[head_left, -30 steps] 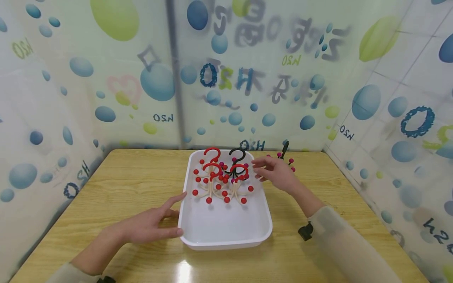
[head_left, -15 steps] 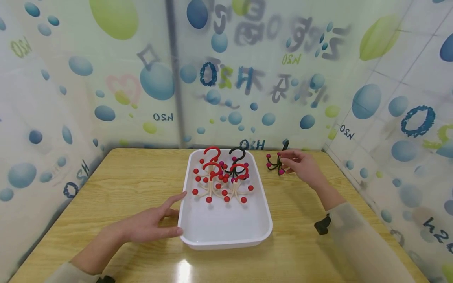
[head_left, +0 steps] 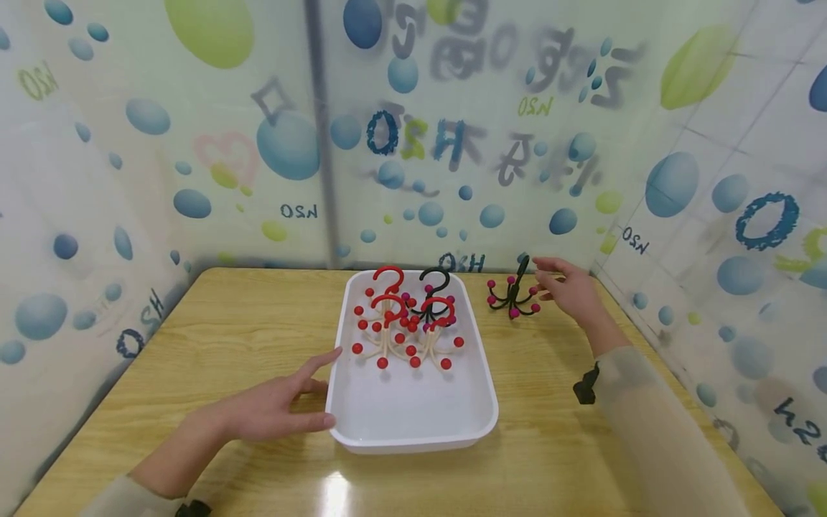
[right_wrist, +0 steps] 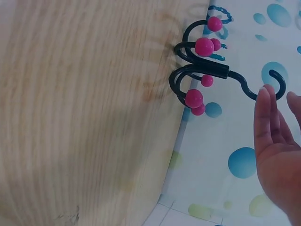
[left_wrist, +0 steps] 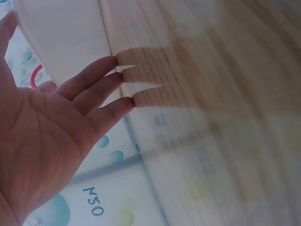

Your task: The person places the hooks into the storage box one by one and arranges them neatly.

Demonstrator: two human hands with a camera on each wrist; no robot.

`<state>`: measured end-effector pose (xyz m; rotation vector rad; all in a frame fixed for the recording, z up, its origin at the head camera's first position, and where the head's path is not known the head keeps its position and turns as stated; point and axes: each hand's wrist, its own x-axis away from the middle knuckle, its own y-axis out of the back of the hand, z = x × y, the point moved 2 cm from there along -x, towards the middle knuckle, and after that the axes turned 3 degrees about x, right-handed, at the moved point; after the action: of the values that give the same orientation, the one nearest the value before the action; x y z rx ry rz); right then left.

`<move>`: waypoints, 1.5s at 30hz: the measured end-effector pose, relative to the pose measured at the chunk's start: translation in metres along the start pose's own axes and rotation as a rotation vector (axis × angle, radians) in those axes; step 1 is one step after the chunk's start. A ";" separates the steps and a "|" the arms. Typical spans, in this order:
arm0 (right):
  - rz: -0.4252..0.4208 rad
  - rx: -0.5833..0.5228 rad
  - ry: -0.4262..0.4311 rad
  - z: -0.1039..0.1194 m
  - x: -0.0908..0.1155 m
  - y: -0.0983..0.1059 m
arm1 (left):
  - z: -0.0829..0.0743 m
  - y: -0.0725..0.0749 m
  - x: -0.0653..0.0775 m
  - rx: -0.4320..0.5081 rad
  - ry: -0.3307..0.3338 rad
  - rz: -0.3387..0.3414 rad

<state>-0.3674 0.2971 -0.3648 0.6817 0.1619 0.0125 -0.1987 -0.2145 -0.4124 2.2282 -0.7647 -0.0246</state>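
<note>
A black multi-arm hook with pink ball tips stands on the table right of the white tray. My right hand is at its right, fingers extended and thumb apart. In the right wrist view the fingertips overlap the curved top of the same black hook. Several cream hooks with red tops and red balls stand in the tray's far half, beside a black one with pink balls. My left hand rests against the tray's left side, fingers spread; its fingers show straight in the left wrist view.
The wooden table ends at a wall sheet with blue and green bubbles at the back. Similar patterned walls close in the left and right sides. The tray's near half shows bare white floor.
My right hand has moved right from beside the tray, across the black hook, and now lies at its upper right. The left hand, tray and hooks keep their places.
</note>
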 end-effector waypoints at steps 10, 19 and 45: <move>0.071 0.027 -0.026 0.001 -0.023 -0.008 | 0.002 -0.002 -0.004 0.008 -0.002 -0.001; 0.045 0.006 -0.015 -0.001 -0.025 -0.012 | 0.000 0.000 -0.003 -0.014 -0.006 0.000; -0.071 0.141 0.010 -0.002 -0.021 -0.007 | 0.002 0.001 -0.001 0.015 0.002 0.010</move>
<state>-0.3888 0.2912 -0.3679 0.8158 0.1983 -0.0640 -0.2008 -0.2155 -0.4139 2.2382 -0.7777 -0.0120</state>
